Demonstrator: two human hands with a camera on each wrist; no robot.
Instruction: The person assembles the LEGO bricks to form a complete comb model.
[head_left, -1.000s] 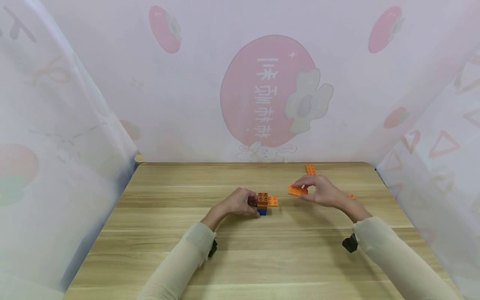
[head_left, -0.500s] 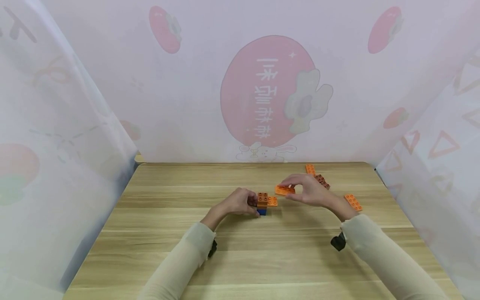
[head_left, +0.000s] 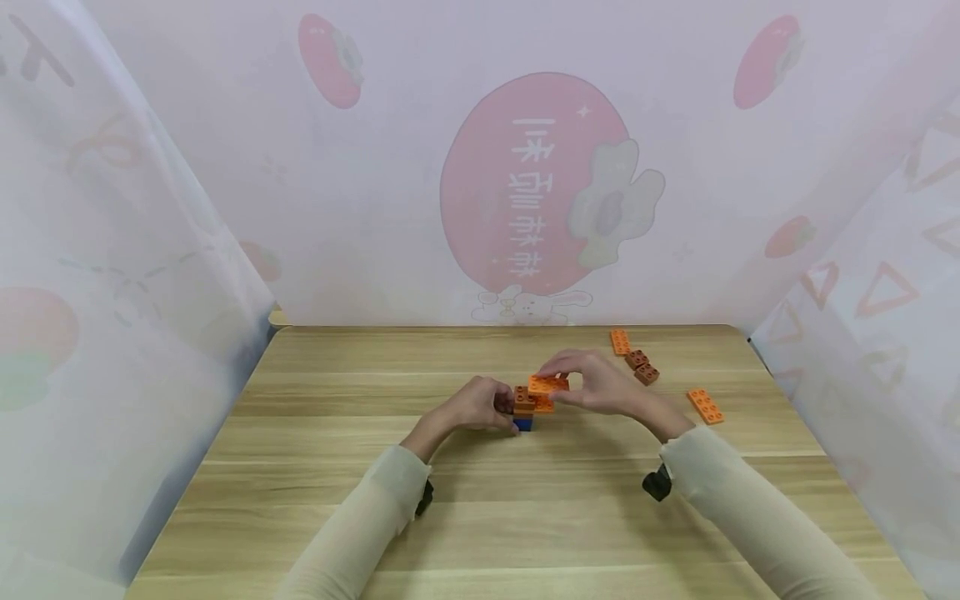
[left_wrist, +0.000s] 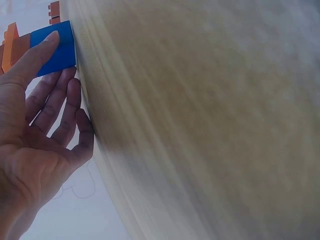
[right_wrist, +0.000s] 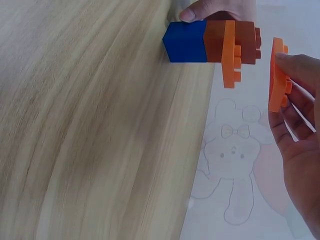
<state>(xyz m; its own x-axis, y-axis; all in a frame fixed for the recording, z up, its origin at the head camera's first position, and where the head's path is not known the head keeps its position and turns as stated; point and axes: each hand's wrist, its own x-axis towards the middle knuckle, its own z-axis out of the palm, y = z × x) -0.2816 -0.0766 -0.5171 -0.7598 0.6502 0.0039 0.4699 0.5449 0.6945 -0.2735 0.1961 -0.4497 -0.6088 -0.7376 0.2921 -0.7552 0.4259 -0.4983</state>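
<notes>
A small tower of toy building bricks stands on the wooden table, with a blue brick [right_wrist: 185, 42] at its base. Brown bricks [head_left: 523, 397] sit above it, and an orange plate [right_wrist: 228, 55] layered between them juts out to the right. My left hand [head_left: 474, 404] holds the tower from its left side, its thumb against the blue brick in the left wrist view. My right hand [head_left: 603, 385] pinches a second orange studded plate [right_wrist: 276, 75] by its edges. That plate is level, just above the tower's top studs and apart from them in the right wrist view.
At the back right lie an orange plate [head_left: 620, 342] and two brown bricks [head_left: 642, 367] close together. Another orange plate [head_left: 706, 406] rests farther right on the table [head_left: 480, 517]. A printed curtain [head_left: 375, 208] closes off the table's back edge and both sides.
My right hand has moved left with the orange plate, from beside the tower to over it. The brown bricks and right-hand plate are uncovered. My left hand stays put.
</notes>
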